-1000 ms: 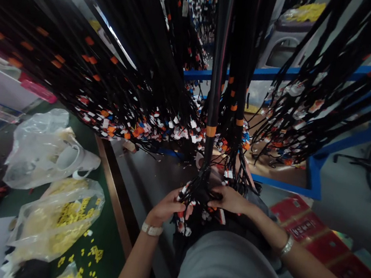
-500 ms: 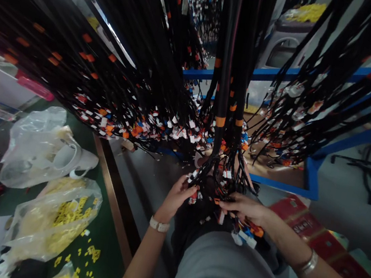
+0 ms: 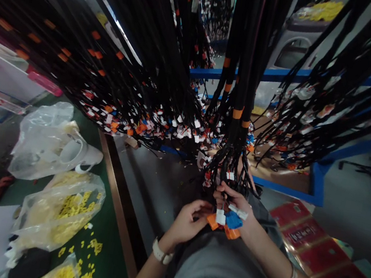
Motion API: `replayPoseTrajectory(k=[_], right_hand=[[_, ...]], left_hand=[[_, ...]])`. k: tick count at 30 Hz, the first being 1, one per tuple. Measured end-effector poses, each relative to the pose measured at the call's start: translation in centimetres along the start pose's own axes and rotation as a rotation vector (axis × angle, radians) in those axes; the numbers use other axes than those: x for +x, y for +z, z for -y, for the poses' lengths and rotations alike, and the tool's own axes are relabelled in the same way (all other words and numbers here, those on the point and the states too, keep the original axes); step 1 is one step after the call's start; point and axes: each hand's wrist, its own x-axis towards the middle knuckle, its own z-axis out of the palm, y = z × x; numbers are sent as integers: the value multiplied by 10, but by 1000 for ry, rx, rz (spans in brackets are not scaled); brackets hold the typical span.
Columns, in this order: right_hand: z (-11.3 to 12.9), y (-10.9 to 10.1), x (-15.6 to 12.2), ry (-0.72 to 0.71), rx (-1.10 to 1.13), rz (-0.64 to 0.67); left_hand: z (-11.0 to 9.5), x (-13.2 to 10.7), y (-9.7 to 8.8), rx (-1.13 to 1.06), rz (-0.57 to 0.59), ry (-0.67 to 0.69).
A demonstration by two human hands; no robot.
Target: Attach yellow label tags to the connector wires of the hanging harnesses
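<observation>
A black wire harness (image 3: 240,96) with orange tape bands hangs down in front of me and fans out into thin wires. My right hand (image 3: 241,207) is closed around a cluster of its connectors (image 3: 227,219), which are orange, white and blue. My left hand (image 3: 187,222) is just to the left, fingers curled and pinching at the orange connector at the edge of that cluster. Both hands are over my lap.
Many more black harnesses (image 3: 95,57) hang from above on both sides. Clear bags of yellow parts (image 3: 59,213) lie on a green bench at left, beside loose yellow pieces (image 3: 92,247). A blue rack frame (image 3: 316,184) and red boxes (image 3: 317,246) are at right.
Both hands have come down and toward me from the tangle of wire ends. The right hand now holds out a bunch of coloured connectors and the left hand has moved onto them.
</observation>
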Motion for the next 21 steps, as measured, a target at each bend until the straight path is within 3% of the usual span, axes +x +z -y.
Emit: replayPoseTrajectory(k=[5, 14, 21], right_hand=[[-2, -1, 10, -123, 3, 9], [-1, 3, 9, -138, -35, -5], [-6, 13, 4, -174, -190, -185]], left_hand=[[-9, -8, 14, -34, -31, 20], [-28, -11, 13, 291, -137, 110], [-37, -10, 16, 323, -160, 94]])
